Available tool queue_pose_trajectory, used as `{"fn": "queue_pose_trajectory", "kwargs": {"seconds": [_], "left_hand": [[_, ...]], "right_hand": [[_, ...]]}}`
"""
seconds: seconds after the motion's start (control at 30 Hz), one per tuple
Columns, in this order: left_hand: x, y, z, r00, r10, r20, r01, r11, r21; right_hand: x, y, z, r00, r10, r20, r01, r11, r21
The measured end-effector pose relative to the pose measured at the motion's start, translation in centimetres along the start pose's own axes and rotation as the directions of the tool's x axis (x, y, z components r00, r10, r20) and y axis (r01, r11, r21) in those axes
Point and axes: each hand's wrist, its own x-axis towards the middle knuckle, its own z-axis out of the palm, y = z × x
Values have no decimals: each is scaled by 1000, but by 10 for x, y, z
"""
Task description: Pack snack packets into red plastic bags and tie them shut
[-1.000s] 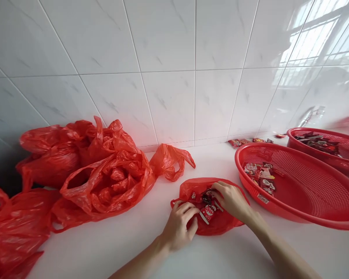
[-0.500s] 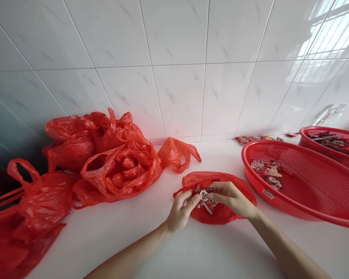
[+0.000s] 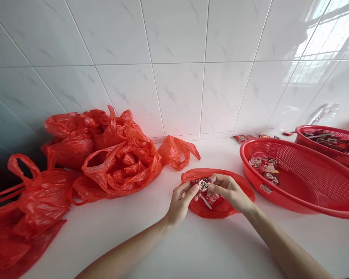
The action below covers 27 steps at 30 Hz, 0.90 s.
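My left hand (image 3: 182, 201) and my right hand (image 3: 229, 190) both pinch a small red sweet packet (image 3: 202, 184) with a round white label, held just above a small red plastic bag (image 3: 218, 209) lying flat on the white counter (image 3: 168, 248). Other wrapped sweets (image 3: 213, 199) with white sticks lie on that bag under my hands. The fingers of both hands are closed on the packet's edges.
A heap of red plastic bags (image 3: 113, 162) lies at the left by the tiled wall, with more bags (image 3: 20, 217) at the far left edge. A red mesh basket (image 3: 302, 182) with several sweets stands at the right, a second red basket (image 3: 331, 143) behind it. Loose sweets (image 3: 244, 138) lie along the wall.
My hands went from pressing into the sweets on the small bag to lifting one packet between them. The view shifted slightly left.
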Motion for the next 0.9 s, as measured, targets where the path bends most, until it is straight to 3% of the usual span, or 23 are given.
{"fn": "queue_pose_trajectory", "kwargs": {"seconds": [0.23,0.47,0.9], "left_hand": [[-1,-3,-4,1000,9,23,-11,993,116],[1,-1,-6,999,-13,45,6,987,162],[-1,6,-6,992,-28,121,12,991,130]], "right_hand": [[1,4,-2,986,5,-166,-2,1000,20],[0,-2,2,998,-20,-58,14,994,-106],[1,6,-2,999,29,-30,-27,996,80]]}}
